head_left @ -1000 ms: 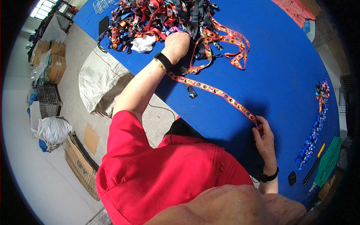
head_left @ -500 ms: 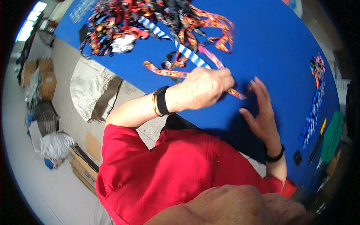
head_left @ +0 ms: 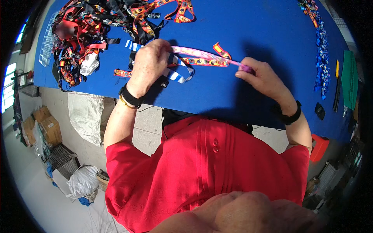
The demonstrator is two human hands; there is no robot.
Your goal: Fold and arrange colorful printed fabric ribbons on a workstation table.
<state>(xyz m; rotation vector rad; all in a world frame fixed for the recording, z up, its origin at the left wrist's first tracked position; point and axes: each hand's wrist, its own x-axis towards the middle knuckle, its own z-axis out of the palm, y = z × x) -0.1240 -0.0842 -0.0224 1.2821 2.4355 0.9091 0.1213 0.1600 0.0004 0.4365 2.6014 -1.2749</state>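
Note:
A pink and white patterned strap (head_left: 200, 53) is drawn out between my two hands, turning purple at its right end. My left hand (head_left: 149, 62) is closed on its left part, fingertips hidden from view. The right end is pinched by my right hand (head_left: 264, 77), between thumb and fingers. Below the left hand, a blue-and-white striped strap (head_left: 178, 75) curls on the table. An orange-red patterned strap (head_left: 206, 62) lies under and beside the pink one, its end folded upward. Both hands are over the blue table (head_left: 217, 89).
A big tangled heap of patterned and black straps (head_left: 120, 19) covers the far left of the table. A row of blue straps (head_left: 321, 58) runs along the right, near a green sheet (head_left: 351, 79) and a yellow-and-black tool (head_left: 336, 83). A whitish sack (head_left: 86, 118) stands on the floor.
My right hand, open before, has closed on the pink strap's end. My left hand has moved left, and the strap now stretches between both hands. The view has shifted.

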